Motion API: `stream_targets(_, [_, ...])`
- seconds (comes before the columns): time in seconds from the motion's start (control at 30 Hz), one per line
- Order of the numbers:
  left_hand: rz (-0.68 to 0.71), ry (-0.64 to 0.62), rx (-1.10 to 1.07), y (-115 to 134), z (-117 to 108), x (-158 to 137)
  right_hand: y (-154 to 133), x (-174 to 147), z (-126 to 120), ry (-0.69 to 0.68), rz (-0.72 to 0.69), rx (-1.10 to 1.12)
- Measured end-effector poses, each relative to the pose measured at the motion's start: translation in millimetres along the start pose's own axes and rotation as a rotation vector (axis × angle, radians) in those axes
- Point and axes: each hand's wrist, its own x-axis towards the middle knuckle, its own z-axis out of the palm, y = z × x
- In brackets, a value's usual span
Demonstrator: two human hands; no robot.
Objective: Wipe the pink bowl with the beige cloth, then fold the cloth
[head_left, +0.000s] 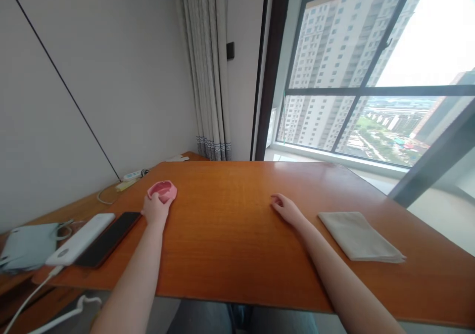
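Observation:
My left hand (156,208) grips the near rim of a small pink angular dish (170,190), at the left of the wooden table. Its thumb reaches over the rim into the hollow, while the other fingers are mostly hidden along the outside. The dish looks ashtray-like, with a faceted wall. My right hand (285,208) rests on the tabletop right of the middle, with nothing in it. Its fingers are loosely bent and a little apart, pointing left. A folded beige cloth (358,235) lies to the right of my right forearm.
Left of my left forearm, a black phone (109,240) and a white power bank (81,239) with a cable lie side by side. A pale pouch (31,247) sits farther left. A power strip (132,175) lies by the wall. The wooden table (222,235) ends near a window.

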Motion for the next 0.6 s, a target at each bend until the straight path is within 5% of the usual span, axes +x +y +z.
stream_targets(0.13, [-0.001,-0.003,0.004,-3,1,3,-2,-2,-18,-0.029,-0.006,-0.135])
stream_targets(0.3, [-0.034,-0.06,-0.024,-2,2,4,25,-30,-99,0.369,0.375,-0.655])
stream_targets(0.5, [0.047,0.116,-0.078,17,-13,-11,81,-82,-169,0.211,0.908,-0.64])
stream_targets(0.6, [0.296,0.253,-0.222,36,-25,-26,104,-94,-179,0.197,0.882,-0.556])
